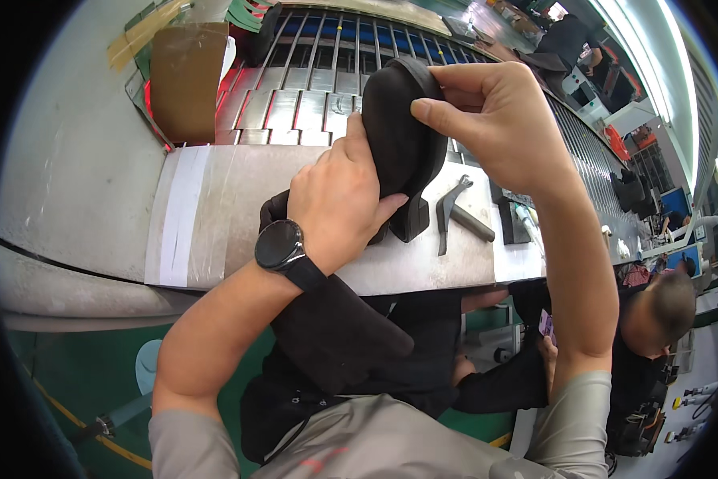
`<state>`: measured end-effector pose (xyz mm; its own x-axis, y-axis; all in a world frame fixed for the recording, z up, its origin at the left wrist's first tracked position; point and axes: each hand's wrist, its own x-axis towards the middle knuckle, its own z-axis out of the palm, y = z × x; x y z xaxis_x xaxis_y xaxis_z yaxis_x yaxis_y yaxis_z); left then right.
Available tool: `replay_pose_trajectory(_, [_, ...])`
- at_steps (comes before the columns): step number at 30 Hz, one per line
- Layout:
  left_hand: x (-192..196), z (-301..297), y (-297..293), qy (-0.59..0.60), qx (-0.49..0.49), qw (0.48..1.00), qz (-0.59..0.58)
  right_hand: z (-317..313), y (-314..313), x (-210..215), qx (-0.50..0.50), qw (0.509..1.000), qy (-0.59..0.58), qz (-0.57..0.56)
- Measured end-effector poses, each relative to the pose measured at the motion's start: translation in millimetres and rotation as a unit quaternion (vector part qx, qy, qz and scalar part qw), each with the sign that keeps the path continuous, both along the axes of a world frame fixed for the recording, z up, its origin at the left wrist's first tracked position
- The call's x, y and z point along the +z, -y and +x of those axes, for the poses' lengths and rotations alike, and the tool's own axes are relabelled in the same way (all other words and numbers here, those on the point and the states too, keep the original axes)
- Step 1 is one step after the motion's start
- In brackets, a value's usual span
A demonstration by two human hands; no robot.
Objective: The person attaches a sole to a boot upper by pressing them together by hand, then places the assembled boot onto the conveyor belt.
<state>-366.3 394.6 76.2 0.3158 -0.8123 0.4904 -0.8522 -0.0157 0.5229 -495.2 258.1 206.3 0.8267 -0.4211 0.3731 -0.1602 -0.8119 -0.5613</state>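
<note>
Raised above a steel workbench (239,199): black high-heeled suede boot (403,132), sole up, clasped around its foot by the watch-wearing left hand (339,199); right hand (494,120), wrist bent, pinching the toe edge.

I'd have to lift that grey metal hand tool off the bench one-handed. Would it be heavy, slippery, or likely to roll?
The grey hand tool looks all metal, so probably stiff and fairly heavy for its size. Its angled head and spread handles lie flat on the steel bench, so rolling seems unlikely. Smooth metal on smooth metal: a push would likely make it slide.
</note>
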Motion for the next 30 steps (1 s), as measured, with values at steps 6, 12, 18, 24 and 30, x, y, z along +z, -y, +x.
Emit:
replay_pose_trajectory(6, [3.9,1.9,1.8,0.003,-0.001,1.000,0.023,5.7,-32.6,4.1,-0.067,0.988,-0.041,-0.136])
replay_pose_trajectory(12, [5.8,15.7,8.8,-0.038,0.005,0.997,0.070,7.0,-33.0,-44.0,-0.079,0.990,0.050,-0.103])
replay_pose_trajectory(18, [5.6,25.8,9.9,-0.062,0.004,0.993,0.105,0.2,-17.3,-84.6,-0.061,0.984,0.111,0.123])
replay_pose_trajectory(24, [1.5,28.9,14.2,-0.061,-0.001,0.994,0.092,0.2,-6.2,-81.4,-0.003,0.966,0.105,0.238])
replay_pose_trajectory(30, [4.8,27.8,14.7,-0.085,-0.011,0.992,0.092,1.6,-19.6,-81.8,-0.034,0.988,0.098,0.117])
